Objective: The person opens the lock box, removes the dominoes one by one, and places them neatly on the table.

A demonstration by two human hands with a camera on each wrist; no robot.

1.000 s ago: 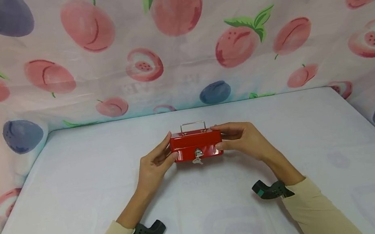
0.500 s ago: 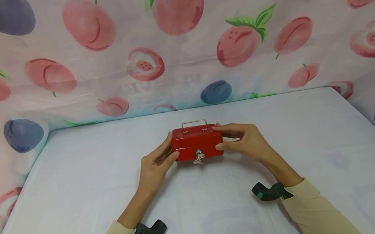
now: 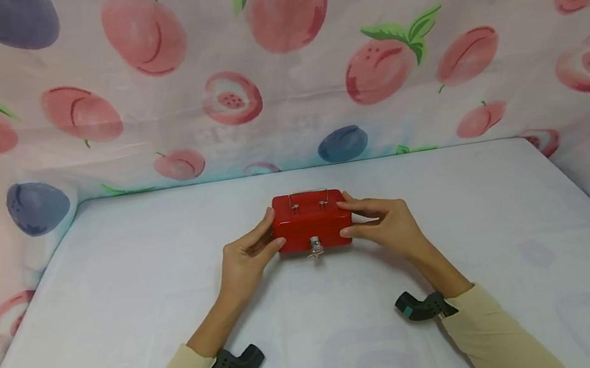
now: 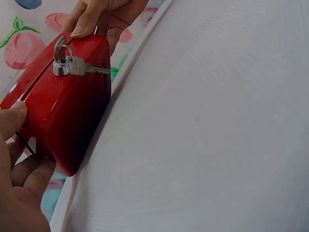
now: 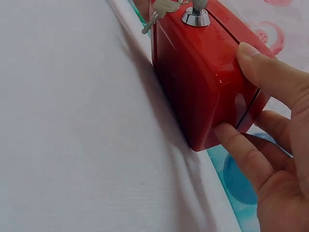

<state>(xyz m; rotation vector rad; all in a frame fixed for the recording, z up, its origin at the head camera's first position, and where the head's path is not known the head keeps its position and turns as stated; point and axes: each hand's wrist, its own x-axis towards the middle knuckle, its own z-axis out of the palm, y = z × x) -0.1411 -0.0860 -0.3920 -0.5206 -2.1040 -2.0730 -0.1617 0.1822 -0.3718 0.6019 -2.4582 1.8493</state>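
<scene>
A red metal cash box (image 3: 310,221) is held by both hands over the white-covered table. Its top, with a thin wire handle (image 3: 308,191), tips towards me. On its front is a round silver lock (image 5: 196,18) with a key in it; a second key (image 4: 79,66) hangs from the ring. My left hand (image 3: 242,262) grips the box's left end, thumb at the front and fingers behind and under. At the opposite end my right hand (image 3: 390,230) grips likewise, thumb on the front face. The lid is closed, with a dark seam showing in both wrist views.
A white cloth covers the table (image 3: 143,285). Behind and beside it hangs a fruit-print curtain (image 3: 281,96). Black wrist-camera mounts sit at the left cuff (image 3: 236,364) and right cuff (image 3: 424,305).
The box has tilted forward between both hands, so more of its top and less of its front shows. It sits slightly further right in the view. Both grips stay the same.
</scene>
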